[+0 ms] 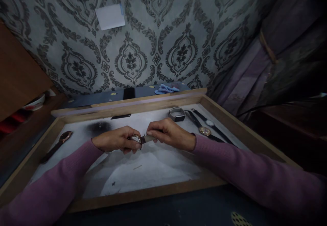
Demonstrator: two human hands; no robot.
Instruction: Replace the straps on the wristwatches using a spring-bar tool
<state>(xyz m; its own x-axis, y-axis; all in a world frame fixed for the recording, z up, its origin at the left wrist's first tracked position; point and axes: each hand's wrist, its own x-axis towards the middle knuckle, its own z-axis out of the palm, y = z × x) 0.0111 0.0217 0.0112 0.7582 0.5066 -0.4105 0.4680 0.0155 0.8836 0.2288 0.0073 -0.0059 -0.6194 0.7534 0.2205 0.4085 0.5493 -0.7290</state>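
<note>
Two hands hold a watch (pixel 136 138) over a wooden tray (pixel 143 198).

The left hand's (pixel 114 139) fingers grip its round face; the right hand's (pixel 173 134) fingers pinch its strap (pixel 148 138). Both are over the middle, inside the raised edges. Open white floor (pixel 153 166) lies between them and the near edge. A dark watch (pixel 56 146) lies by the left edge. A square watch (pixel 176 114) sits just past the right hand.
</note>
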